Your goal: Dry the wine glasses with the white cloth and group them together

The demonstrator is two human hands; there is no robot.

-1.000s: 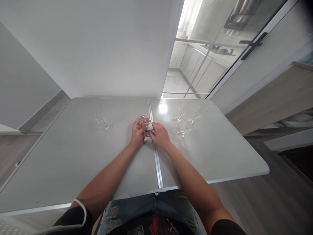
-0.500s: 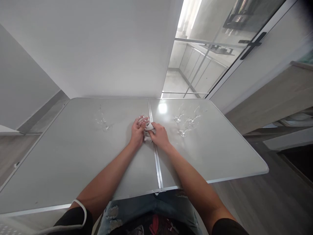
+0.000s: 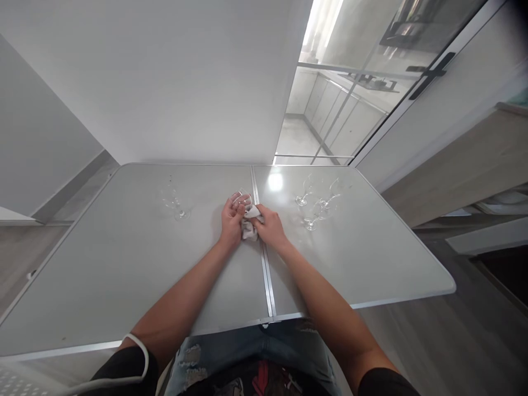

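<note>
Near the middle of the table my left hand [image 3: 231, 221] is closed around the bowl of a clear wine glass [image 3: 243, 198], which tilts away from me. My right hand [image 3: 270, 227] pinches a white cloth [image 3: 249, 230] against the lower part of that glass. The cloth hangs bunched between both hands and covers the glass's stem and foot, so I cannot see them.
Several clear stemmed glasses [image 3: 310, 223] stand upright to the right of my hands. Another stemmed glass [image 3: 180, 213] is on the left half of the pale folding table [image 3: 124, 264]. A metal seam [image 3: 267, 280] divides the tabletop. A white wall [image 3: 185, 82] rises behind it.
More of the cloth shows below my hands, and it has shifted slightly around the glass. My right hand has moved only a little; the left keeps its hold.
</note>
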